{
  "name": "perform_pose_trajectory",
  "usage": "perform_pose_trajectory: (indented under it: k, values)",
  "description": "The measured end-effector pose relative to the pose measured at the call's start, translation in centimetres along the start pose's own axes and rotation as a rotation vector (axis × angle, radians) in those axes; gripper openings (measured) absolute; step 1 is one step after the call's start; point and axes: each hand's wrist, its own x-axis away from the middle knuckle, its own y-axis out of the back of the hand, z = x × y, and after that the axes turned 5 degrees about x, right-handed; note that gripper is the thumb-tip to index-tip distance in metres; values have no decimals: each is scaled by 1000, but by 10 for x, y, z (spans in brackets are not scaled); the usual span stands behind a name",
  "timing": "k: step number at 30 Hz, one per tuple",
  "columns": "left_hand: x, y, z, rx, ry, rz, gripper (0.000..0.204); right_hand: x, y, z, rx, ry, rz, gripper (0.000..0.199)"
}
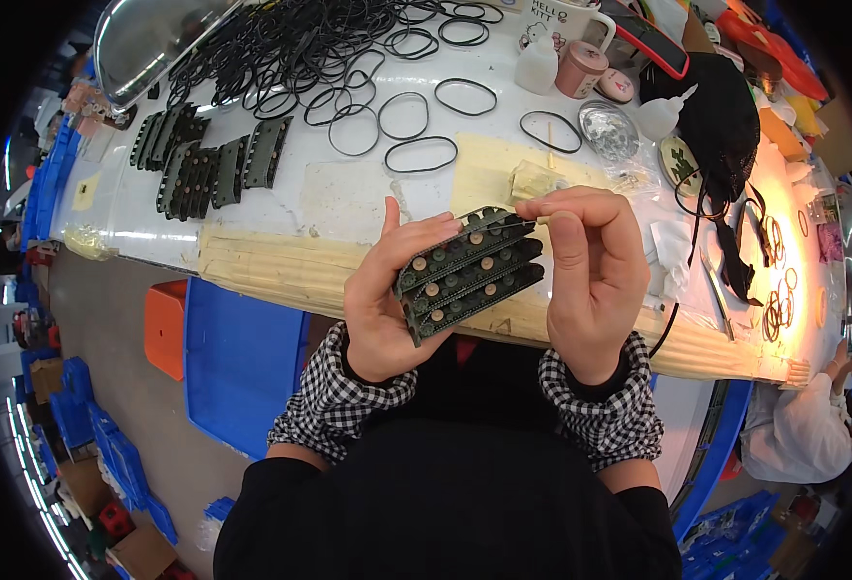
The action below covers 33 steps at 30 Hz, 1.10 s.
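Three green circuit strips (469, 274) between left hand (387, 300) and right hand (585, 280)

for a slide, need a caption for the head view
Left hand and right hand hold stacked green strips above a table.

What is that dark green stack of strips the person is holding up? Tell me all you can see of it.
The stack of strips is several long, narrow, dark green boards held together like a fanned deck, tilted up to the right above the table edge. Each shows a row of small toothed parts and a few round tan dots. The left hand cradles its lower left end, fingers across the top. The right hand pinches its upper right corner. The material looks like rigid circuit board.
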Motion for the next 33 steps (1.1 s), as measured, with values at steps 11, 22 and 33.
perform_pose_trajectory:
  k: [11, 22, 33]
  values:
    - [0, 7, 5, -28, -41, 26, 58, -12, 27, -18, 334, 66, -266, 5]
    - [-5, 5, 3, 127, 3, -20, 58, -7, 28, -5, 431, 161, -170, 4]
    - [-1, 7, 2, 6, 20, 17, 58, 7, 4, 0, -19, -17, 13, 5]
